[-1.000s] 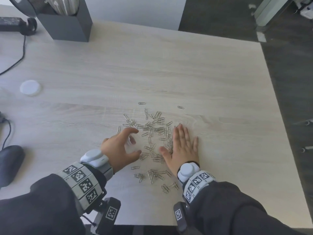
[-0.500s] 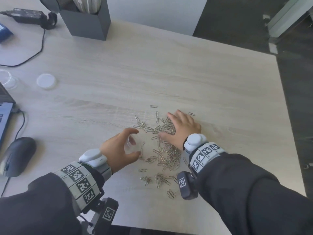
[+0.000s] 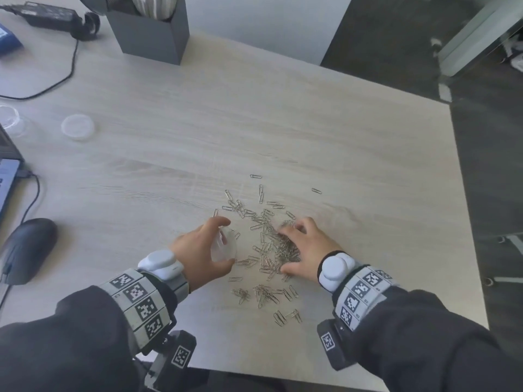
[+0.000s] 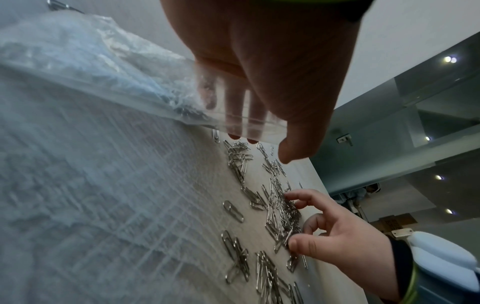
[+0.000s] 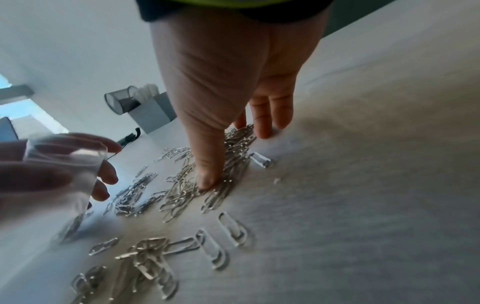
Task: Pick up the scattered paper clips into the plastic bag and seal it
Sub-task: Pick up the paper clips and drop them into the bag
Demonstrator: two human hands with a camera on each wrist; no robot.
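Silver paper clips (image 3: 261, 222) lie scattered on the light wooden table (image 3: 368, 179), thickest in a pile (image 3: 285, 247) near the front. My right hand (image 3: 284, 248) is curled over that pile, thumb on the near side and fingers on the far side, gripping a bunch; in the right wrist view the right hand (image 5: 233, 158) presses into the clips (image 5: 182, 195). Just left of the pile, my left hand (image 3: 226, 241) holds a small clear plastic bag (image 3: 223, 247). In the left wrist view, the left hand (image 4: 259, 146) pinches the bag (image 4: 91, 102) at its mouth.
A grey desk organiser (image 3: 150, 32) stands at the back. A white round lid (image 3: 77, 127), a black mouse (image 3: 27, 248), a laptop edge (image 3: 7, 179) and a power adapter (image 3: 51, 15) with its cable lie at the left. The table's right edge (image 3: 467, 222) drops to dark floor.
My right hand went from lying flat beside the clips to reaching over them, then drew back curled, raking clips into a denser pile. My left hand kept holding the bag.
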